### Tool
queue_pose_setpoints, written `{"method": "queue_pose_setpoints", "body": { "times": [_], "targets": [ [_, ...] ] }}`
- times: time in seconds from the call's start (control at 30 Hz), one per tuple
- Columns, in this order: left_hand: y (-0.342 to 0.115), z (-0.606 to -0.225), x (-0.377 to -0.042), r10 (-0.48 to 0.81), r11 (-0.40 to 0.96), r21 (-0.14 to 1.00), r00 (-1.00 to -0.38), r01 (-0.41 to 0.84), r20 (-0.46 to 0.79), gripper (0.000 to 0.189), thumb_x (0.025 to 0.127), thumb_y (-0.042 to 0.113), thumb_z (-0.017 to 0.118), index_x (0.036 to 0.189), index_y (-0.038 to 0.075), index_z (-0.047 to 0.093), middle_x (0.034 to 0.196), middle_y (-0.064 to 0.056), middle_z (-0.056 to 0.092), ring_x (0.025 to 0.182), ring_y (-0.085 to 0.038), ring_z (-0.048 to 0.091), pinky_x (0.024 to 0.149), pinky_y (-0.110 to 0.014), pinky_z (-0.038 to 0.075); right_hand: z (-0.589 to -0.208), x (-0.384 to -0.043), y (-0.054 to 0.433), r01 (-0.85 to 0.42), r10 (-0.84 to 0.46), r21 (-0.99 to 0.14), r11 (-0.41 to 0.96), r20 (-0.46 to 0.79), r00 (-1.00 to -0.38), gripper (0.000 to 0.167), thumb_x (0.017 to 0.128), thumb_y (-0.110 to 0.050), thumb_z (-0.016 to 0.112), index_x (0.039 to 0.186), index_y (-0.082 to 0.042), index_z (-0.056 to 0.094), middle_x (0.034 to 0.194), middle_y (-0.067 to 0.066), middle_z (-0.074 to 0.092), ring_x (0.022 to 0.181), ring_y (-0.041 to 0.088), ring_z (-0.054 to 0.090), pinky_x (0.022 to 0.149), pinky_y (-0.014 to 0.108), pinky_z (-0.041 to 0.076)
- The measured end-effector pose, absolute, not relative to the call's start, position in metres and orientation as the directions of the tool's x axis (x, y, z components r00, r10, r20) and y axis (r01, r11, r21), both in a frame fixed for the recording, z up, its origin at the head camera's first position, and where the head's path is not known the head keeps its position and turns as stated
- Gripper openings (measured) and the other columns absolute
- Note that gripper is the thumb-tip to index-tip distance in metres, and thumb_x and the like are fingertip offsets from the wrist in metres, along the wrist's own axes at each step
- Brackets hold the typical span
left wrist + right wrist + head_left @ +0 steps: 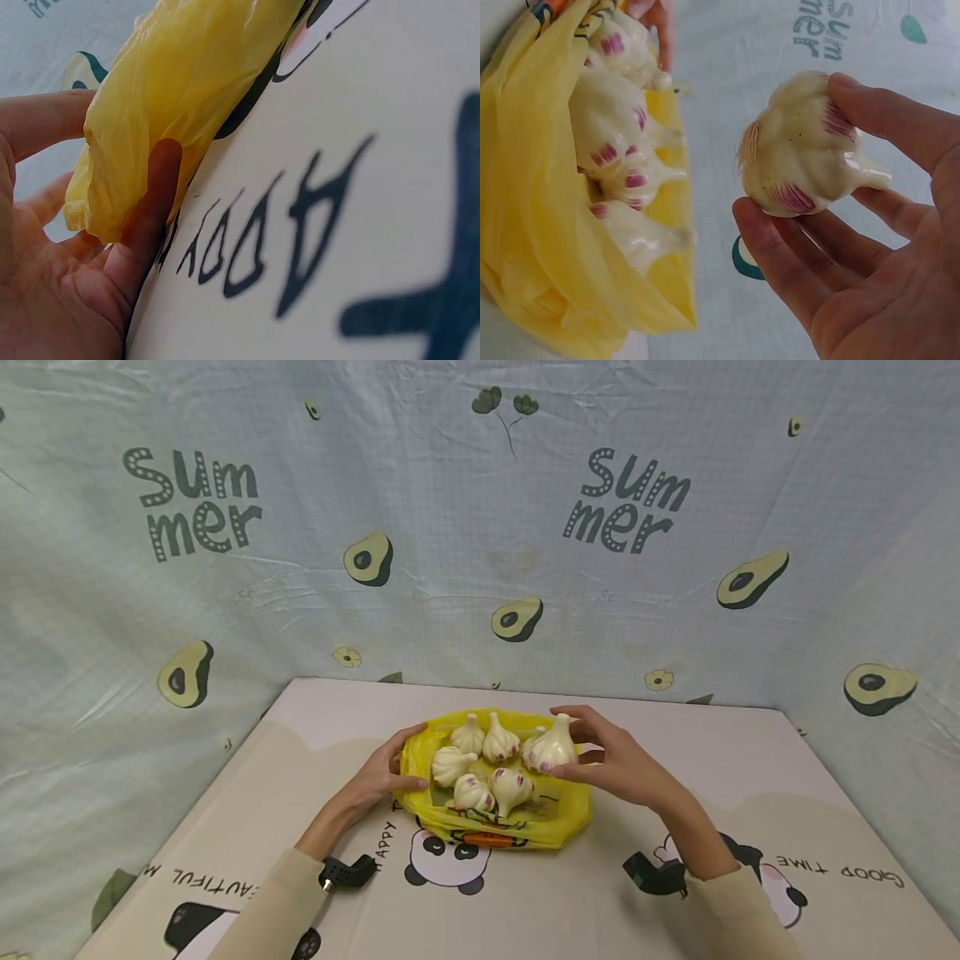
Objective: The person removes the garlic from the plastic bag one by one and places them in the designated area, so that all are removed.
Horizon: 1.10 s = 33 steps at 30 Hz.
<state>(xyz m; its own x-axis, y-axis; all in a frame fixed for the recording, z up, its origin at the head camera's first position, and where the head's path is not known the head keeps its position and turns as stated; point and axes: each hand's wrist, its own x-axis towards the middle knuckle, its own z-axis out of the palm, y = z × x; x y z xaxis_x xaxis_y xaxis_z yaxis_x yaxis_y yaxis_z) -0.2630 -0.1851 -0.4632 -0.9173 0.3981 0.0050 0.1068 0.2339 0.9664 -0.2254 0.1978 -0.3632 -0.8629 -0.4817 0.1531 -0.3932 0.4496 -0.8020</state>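
A yellow plastic bag (570,818) lies with its mouth spread wide, and several white garlic bulbs (452,766) with purple streaks sit inside it. My left hand (378,772) grips the bag's left side, thumb at the front and fingers behind; in the left wrist view the yellow plastic (180,82) bulges between them. Above the bag's right end, my right hand (618,760) holds one garlic bulb (556,745) between thumb and fingers. The right wrist view shows this bulb (802,150) apart from the others, its root tuft turned away from the palm.
The table's pale printed cover (555,910) carries panda drawings and lettering. A hanging sheet (435,468) with avocado prints stands behind and at both sides. Dark wrist cameras (349,871) sit below each hand, at the sleeve cuffs.
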Motion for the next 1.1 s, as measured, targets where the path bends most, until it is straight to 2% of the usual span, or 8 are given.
{"method": "queue_pose_setpoints", "body": {
  "times": [0.47,0.83,1.1],
  "targets": [
    [-0.184,-0.462,-0.262,0.392,0.244,0.964,-0.92,0.106,0.002,0.094,0.084,0.014,0.076,0.164,0.018,0.026,0.166,-0.019,0.03,0.133,-0.038,0.054,0.099,-0.036,0.057,-0.355,-0.226,0.215,-0.38,-0.428,-0.799,0.465,0.173,-0.887,0.077,0.09,-0.027,0.081,0.155,-0.022,0.04,0.136,0.015,0.063,0.128,0.033,0.061,0.101,0.04,0.058],
    [-0.183,-0.462,-0.261,0.399,0.223,0.971,-0.917,0.091,-0.005,0.094,0.084,0.012,0.075,0.164,0.017,0.025,0.165,-0.021,0.031,0.126,-0.034,0.059,0.093,-0.03,0.059,-0.347,-0.226,0.23,-0.377,-0.379,-0.777,0.505,0.193,-0.905,0.075,0.09,-0.027,0.081,0.154,-0.023,0.041,0.137,0.015,0.061,0.127,0.033,0.061,0.103,0.046,0.056],
    [-0.184,-0.463,-0.263,0.4,0.229,0.969,-0.916,0.095,-0.004,0.093,0.085,0.013,0.075,0.164,0.017,0.025,0.166,-0.021,0.03,0.126,-0.033,0.059,0.093,-0.029,0.059,-0.345,-0.228,0.24,-0.384,-0.358,-0.766,0.515,0.215,-0.909,0.074,0.091,-0.024,0.08,0.154,-0.02,0.042,0.138,0.015,0.06,0.125,0.033,0.061,0.101,0.039,0.058]
  ]
}}
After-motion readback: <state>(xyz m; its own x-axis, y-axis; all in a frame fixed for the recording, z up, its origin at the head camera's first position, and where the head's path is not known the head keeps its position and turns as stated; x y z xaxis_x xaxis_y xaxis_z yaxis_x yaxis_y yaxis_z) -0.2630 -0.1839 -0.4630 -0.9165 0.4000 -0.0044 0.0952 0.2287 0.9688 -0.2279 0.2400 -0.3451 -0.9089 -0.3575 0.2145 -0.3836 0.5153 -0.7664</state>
